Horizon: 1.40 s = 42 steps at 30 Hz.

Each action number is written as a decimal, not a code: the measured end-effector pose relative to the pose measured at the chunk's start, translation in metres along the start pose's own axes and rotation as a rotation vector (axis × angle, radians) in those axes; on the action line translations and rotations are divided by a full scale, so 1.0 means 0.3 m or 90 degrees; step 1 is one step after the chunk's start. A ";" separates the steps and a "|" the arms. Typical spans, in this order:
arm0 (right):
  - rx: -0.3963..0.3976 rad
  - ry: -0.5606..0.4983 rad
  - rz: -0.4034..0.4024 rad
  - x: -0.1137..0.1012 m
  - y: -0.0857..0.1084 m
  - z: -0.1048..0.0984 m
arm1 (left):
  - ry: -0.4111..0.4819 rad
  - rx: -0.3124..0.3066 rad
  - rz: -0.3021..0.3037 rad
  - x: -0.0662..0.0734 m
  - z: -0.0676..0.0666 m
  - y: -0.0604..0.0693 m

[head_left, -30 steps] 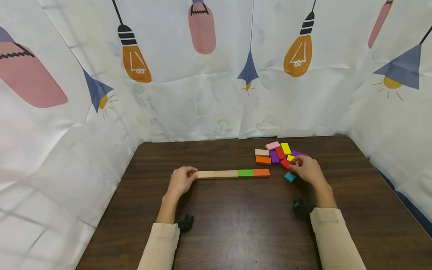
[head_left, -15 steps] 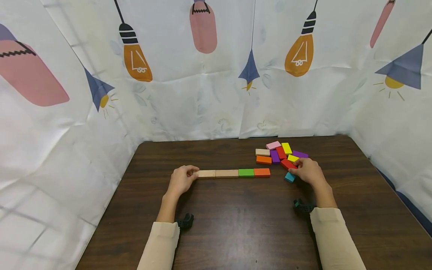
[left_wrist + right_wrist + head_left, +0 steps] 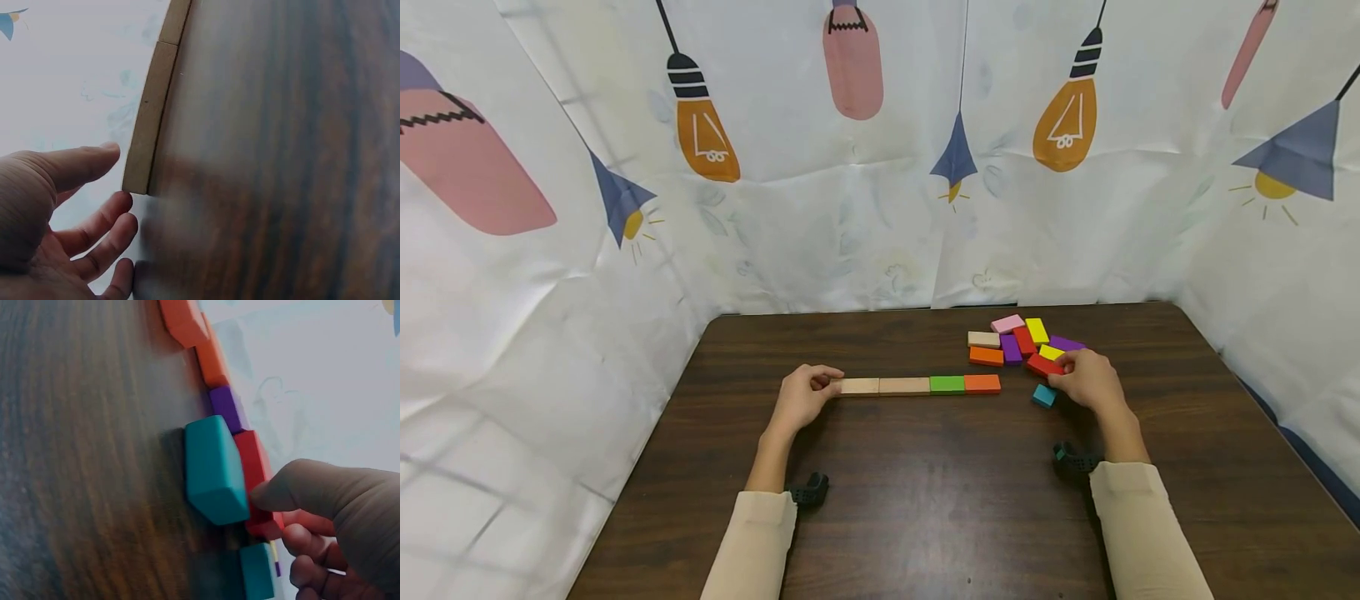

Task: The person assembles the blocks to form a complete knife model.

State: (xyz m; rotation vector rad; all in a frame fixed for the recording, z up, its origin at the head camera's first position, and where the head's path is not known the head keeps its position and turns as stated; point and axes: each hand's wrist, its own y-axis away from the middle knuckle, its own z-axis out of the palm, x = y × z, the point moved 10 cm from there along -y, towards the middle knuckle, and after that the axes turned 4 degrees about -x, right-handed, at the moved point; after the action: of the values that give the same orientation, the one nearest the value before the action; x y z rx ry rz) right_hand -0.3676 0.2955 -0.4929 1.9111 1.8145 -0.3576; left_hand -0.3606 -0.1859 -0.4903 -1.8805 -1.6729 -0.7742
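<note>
My left hand point(image 3: 802, 398) is at the left end of a row of two pale wooden blocks point(image 3: 904, 386), a green block point(image 3: 947, 384) and an orange block point(image 3: 982, 383). In the left wrist view, a fingertip touches the end of the wooden block point(image 3: 149, 119), and the thumb lies beside it, fingers loosely bent. My right hand point(image 3: 1086, 382) pinches a red block point(image 3: 1043, 365) at the front of a loose cluster. The right wrist view has the thumb against this red block point(image 3: 253, 459), just behind a teal block point(image 3: 215, 472).
Behind the row's right end lie purple point(image 3: 1011, 349), yellow point(image 3: 1037, 331), pink point(image 3: 1007, 323), orange point(image 3: 986, 356) and pale point(image 3: 982, 339) blocks, close together. A patterned cloth point(image 3: 880, 250) hangs along the back edge of the brown table point(image 3: 925, 500).
My right fingers have moved from beside the teal block to the red block, which has shifted slightly right. My left hand has stayed at the row's end.
</note>
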 end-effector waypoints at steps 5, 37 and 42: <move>-0.003 0.000 -0.055 -0.047 0.000 -0.003 | 0.000 -0.008 -0.005 -0.014 0.009 -0.005; -0.095 0.017 -0.113 -0.125 -0.015 0.092 | 0.003 -0.006 -0.008 -0.005 0.010 -0.010; -0.110 0.023 -0.126 -0.126 -0.007 0.091 | 0.003 -0.007 -0.011 -0.009 0.013 -0.009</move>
State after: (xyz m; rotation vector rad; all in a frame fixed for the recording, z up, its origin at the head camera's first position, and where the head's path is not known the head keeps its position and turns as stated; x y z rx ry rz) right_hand -0.3694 0.2490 -0.4976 1.6371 1.9951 -0.2243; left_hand -0.3632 -0.1848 -0.4950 -1.8732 -1.6879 -0.7957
